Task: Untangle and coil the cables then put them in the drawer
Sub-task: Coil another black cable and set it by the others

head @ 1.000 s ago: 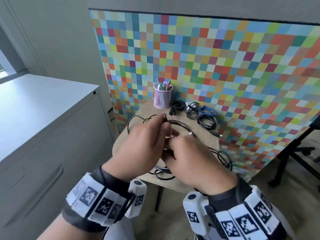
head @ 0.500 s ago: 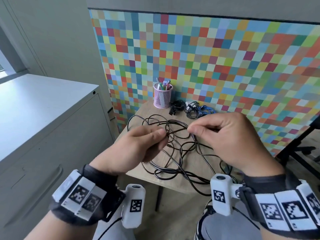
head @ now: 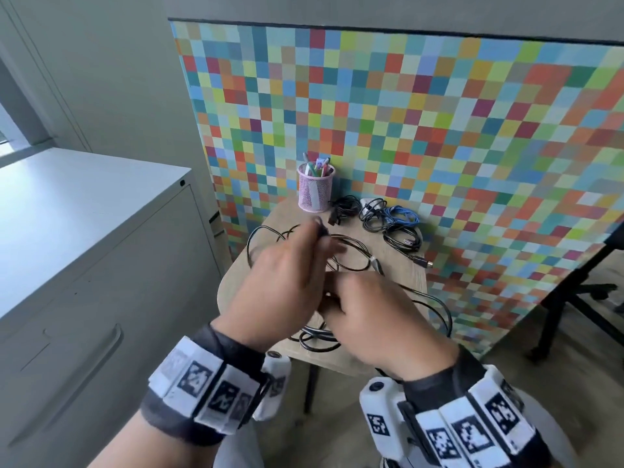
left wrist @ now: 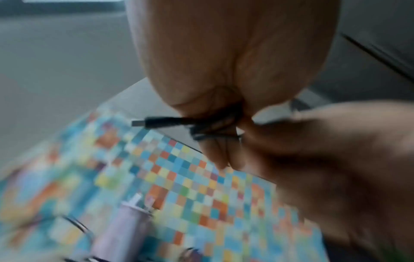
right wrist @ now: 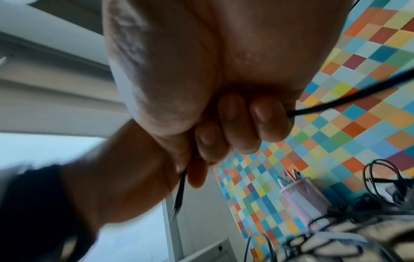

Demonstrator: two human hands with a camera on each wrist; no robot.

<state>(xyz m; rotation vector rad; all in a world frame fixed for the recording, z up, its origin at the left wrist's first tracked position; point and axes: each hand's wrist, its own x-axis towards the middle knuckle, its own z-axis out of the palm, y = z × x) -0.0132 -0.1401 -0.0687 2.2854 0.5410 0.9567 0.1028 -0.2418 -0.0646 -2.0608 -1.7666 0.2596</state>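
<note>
A long black cable [head: 351, 253] lies in loose loops on the small wooden table [head: 398, 265]. My left hand [head: 287, 282] pinches a bunch of its strands near the plug [left wrist: 143, 123], which sticks out past the fingers in the left wrist view. My right hand [head: 378, 319] sits just right of the left, its fingers [right wrist: 264, 117] curled round the same cable [right wrist: 349, 101]. More of its loops [head: 317, 339] lie under the hands at the table's front edge. Coiled black cables [head: 403, 238] and a blue cable [head: 403, 214] lie at the back of the table.
A pink mesh pen cup [head: 315, 187] stands at the table's back edge against a colourful checkered panel [head: 439, 130]. A grey cabinet with a drawer handle [head: 84, 363] stands to the left. A black chair base [head: 580, 292] is at the right.
Half a second ago my hands were apart, stretching the cable between them. Now they have come back together over the table, and the left hand has lifted with the plug end.
</note>
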